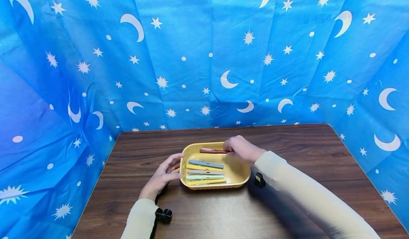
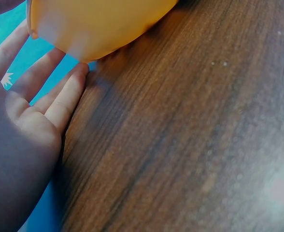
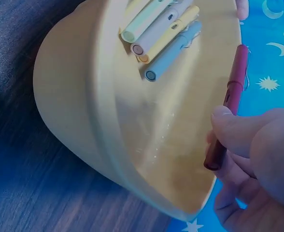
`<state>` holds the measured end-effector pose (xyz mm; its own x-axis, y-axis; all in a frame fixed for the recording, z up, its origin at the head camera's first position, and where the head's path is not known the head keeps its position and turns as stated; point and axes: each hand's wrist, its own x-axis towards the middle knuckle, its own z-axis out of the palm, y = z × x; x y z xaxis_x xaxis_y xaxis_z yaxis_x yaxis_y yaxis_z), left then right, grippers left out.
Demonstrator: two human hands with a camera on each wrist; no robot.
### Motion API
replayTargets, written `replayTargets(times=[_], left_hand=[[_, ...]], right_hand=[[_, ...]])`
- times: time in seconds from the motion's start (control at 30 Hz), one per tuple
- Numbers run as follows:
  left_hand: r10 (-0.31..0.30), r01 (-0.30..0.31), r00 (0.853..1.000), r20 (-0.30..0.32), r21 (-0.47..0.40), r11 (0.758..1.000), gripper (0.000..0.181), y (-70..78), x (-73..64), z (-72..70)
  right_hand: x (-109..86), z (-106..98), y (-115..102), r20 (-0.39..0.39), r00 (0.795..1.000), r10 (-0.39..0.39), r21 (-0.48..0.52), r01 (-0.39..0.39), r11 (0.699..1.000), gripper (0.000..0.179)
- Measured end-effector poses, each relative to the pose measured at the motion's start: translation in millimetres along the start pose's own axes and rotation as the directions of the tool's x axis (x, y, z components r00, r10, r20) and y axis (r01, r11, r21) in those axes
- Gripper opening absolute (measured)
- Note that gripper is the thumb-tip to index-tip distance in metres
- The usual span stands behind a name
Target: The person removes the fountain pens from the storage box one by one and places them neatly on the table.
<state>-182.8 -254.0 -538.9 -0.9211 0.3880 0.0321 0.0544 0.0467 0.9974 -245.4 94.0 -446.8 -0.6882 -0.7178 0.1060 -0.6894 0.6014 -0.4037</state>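
Observation:
My right hand (image 1: 243, 149) pinches a dark red pen (image 1: 208, 151) near one end, thumb against its barrel, over the far side of a yellow plastic tray (image 1: 238, 177). The right wrist view shows the pen's capped end, with its clip, pointing away from the hand. Inside the tray, several pens lie side by side toward the left: a blue one (image 1: 206, 163), a lilac one (image 1: 204, 172), a mint green one (image 1: 204, 177) and yellow ones. At the tray's left end, my left hand (image 1: 161, 177) rests its spread fingers and thumb against the wall.
The tray stands on a dark wood-grain table (image 1: 204, 214). Behind and at both sides hangs a blue cloth (image 1: 198, 54) with white moons and stars. Small black devices (image 1: 163, 215) are worn at both wrists.

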Motion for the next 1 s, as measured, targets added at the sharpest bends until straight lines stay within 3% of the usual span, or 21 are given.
replayTargets(times=[0.23,0.47,0.8,1.0], left_hand=[[-0.015,0.015,1.0,-0.01,-0.005,1.0,0.068,2.6,0.3,1.0],[-0.013,0.013,1.0,-0.004,-0.004,1.0,0.067,2.0,-0.8,0.4],[0.009,-0.009,1.0,0.007,-0.021,1.0,0.068,1.9,-1.0,0.2],[0.008,-0.007,1.0,0.009,-0.015,1.0,0.068,1.8,-1.5,0.0]], right_hand=[[-11.7,-5.5,3.8,-0.057,0.998,0.032,0.028,-0.03,0.999,0.008],[-24.2,-16.4,5.6,-0.115,0.986,0.119,0.15,-0.101,0.983,0.014],[-44.7,-30.8,18.5,-0.247,0.954,0.171,0.212,-0.118,0.97,0.011],[-55.3,-35.2,26.9,-0.28,0.932,0.228,0.266,-0.153,0.952,0.01]])
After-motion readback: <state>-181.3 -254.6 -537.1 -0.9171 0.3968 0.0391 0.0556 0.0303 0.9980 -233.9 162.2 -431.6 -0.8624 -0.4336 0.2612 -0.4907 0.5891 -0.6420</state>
